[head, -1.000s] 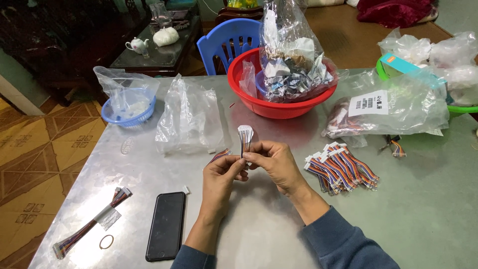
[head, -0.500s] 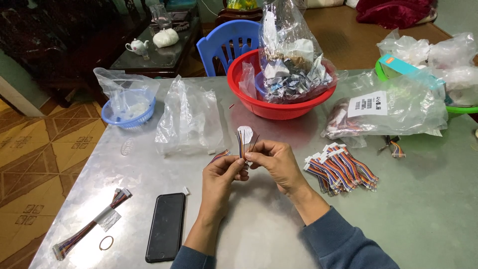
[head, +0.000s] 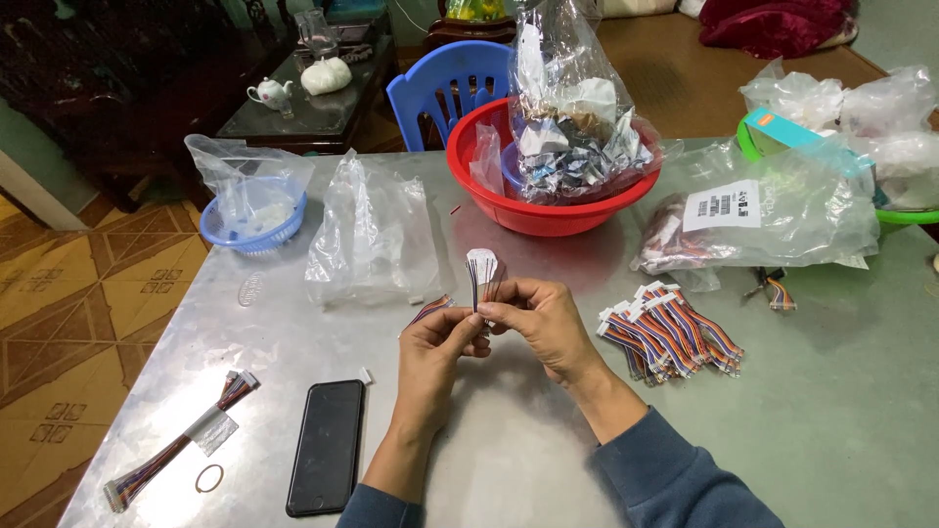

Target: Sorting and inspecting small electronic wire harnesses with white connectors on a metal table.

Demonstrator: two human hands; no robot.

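While both hands' fingers pinch thin multicoloured wire bundle (head: 481, 284) over grey metal table (head: 831, 411), left hand (head: 440, 347), right hand (head: 543, 323) best keep strands aligned.

Grey metal-topped work table (head: 841, 411), dully lit from overhead. Floor at left is laid with patterned tan tiles (head: 68, 293). Blue plastic chair (head: 440, 93) is set behind the table. Dark glass-topped side table (head: 303, 108) is placed beyond.

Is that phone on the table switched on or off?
It looks off or asleep: the phone lies flat, face up, on the table, and its screen is plain black.
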